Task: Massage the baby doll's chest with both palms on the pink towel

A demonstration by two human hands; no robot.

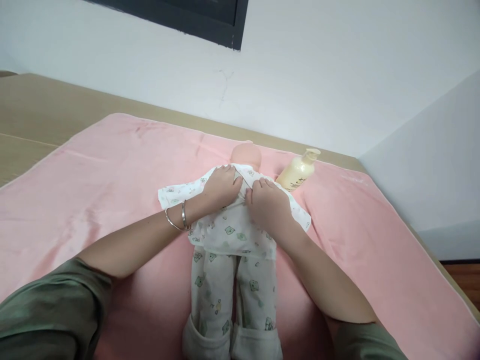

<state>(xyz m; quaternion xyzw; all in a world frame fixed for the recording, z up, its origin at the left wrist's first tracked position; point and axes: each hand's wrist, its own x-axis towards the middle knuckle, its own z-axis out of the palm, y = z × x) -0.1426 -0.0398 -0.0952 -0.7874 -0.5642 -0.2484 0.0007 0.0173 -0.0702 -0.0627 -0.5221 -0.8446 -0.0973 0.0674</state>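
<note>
Hands first, head view. See left hand laid on the chest of a white printed top, with fingers curled over cloth near the neckline; cannot tell whether gripping. See right hand closed, pinching a fold of the same top between thumb and fingers, just beside the left. Note silver bangles on left wrist. Find top spread on a doll, with sleeves out to both sides and hem over the upper part of printed trousers, cuffs turned up. Find doll lying on pink blanket, head toward the wall. Record pale yellow pump bottle just beside the right-hand sleeve. Note dark frame on wall above.
</note>
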